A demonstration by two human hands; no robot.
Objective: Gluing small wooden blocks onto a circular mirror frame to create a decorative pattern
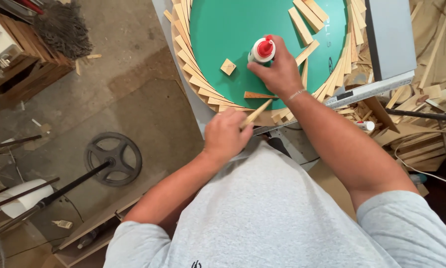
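Note:
My right hand [278,69] grips a white glue bottle [260,50] with a red cap, held over a round green board [223,30]. My left hand [226,136] holds a thin wooden strip [255,114] at the board's near edge, its tip pointing up and right. A ring of overlapping wooden strips [193,74] runs around the green board's rim. A small square wood block [228,66] and a short wedge-shaped strip [259,95] lie on the green surface close to my right hand.
Loose wooden strips [306,20] lie on the board's far right. A metal ruler [371,92] and grey panel [389,34] sit to the right, beside piled offcuts [421,139]. On the floor at left are a black wheel [113,158], a wooden crate [24,64] and a broom head [64,27].

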